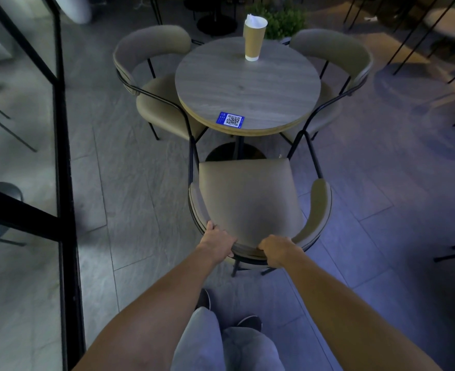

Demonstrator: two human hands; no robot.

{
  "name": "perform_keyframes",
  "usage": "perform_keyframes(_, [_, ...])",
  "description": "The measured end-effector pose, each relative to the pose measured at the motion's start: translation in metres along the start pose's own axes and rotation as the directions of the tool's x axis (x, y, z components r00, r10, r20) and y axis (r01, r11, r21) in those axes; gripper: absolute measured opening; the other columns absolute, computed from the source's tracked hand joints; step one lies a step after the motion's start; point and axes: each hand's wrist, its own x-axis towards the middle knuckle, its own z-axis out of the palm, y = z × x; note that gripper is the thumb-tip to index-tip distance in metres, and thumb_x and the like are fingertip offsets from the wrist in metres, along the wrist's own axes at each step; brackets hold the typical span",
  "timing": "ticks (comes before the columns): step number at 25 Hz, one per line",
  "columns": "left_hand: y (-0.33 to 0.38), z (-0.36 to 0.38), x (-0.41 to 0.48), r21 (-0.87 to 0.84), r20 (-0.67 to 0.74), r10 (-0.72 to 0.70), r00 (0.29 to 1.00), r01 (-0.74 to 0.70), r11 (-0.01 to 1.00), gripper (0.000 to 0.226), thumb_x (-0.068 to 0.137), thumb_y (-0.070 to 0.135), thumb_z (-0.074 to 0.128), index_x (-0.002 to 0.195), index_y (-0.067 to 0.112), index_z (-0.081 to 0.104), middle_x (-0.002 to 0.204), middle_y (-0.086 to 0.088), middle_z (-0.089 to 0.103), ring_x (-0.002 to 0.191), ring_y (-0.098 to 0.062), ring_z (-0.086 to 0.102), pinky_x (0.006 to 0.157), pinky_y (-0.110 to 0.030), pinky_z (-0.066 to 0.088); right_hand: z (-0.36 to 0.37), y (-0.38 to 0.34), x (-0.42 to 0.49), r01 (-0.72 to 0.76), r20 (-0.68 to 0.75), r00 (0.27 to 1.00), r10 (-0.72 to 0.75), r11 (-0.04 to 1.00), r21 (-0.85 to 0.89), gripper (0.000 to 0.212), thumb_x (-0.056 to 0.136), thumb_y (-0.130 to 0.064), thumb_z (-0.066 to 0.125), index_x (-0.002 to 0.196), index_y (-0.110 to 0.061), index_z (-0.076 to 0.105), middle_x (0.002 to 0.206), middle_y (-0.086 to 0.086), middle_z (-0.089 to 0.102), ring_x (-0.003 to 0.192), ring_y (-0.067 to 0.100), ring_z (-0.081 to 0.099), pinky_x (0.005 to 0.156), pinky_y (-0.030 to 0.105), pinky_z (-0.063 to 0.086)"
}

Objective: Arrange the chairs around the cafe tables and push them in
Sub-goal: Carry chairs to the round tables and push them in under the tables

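A beige padded chair point(247, 199) with a curved backrest and black metal legs stands in front of me, its seat facing the round wooden table point(247, 87). My left hand point(218, 243) grips the backrest's top edge on the left. On the right of that same edge my right hand point(280, 250) grips too. The seat's front edge sits just short of the table's rim. Two more matching chairs stand at the table: one at the left point(151, 84) and one at the right point(336, 73), both with their seats partly under the tabletop.
A brown paper cup point(253, 40) and a blue QR card point(230, 119) sit on the table. A black-framed glass partition point(60, 156) runs along the left. A green plant point(280, 20) is behind the table. Other chair legs and a table point(451, 25) stand at the right.
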Motion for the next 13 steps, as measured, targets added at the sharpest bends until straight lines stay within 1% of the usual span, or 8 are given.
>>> perform_keyframes(4, [-0.0008,0.0013,-0.0023,0.0,-0.007,0.001,1.0,-0.001,1.0,0.032,0.097,0.039,0.057,0.124,0.021,0.059,0.12,-0.013,0.065,0.117,-0.036,0.054,0.11,-0.054,0.025,0.0027,-0.002,0.0016,0.007,-0.017,1.0,-0.007,1.0,0.017,0.038,0.091,-0.005,0.059,0.129,-0.007,0.062,0.122,0.015,0.063,0.11,0.034,0.062,0.096,0.044,0.049])
perform_keyframes(8, [-0.0006,0.0026,-0.0064,0.017,-0.002,0.004,1.0,-0.004,1.0,0.036,0.097,0.039,0.056,0.127,0.02,0.057,0.123,-0.014,0.064,0.119,-0.037,0.053,0.111,-0.054,0.025,0.0048,-0.0053,-0.0001,0.019,-0.011,1.0,-0.019,1.0,0.023,0.038,0.091,-0.005,0.059,0.129,-0.007,0.062,0.121,0.015,0.063,0.108,0.034,0.062,0.097,0.044,0.05])
perform_keyframes(13, [-0.0006,0.0052,-0.007,0.008,-0.005,0.002,1.0,-0.002,1.0,0.034,0.096,0.039,0.058,0.125,0.021,0.059,0.121,-0.013,0.065,0.117,-0.036,0.055,0.109,-0.054,0.026,0.007,-0.0059,-0.0014,0.017,-0.025,1.0,-0.017,0.999,0.03,0.036,0.09,-0.005,0.059,0.126,-0.006,0.063,0.119,0.016,0.064,0.107,0.034,0.062,0.097,0.045,0.05])
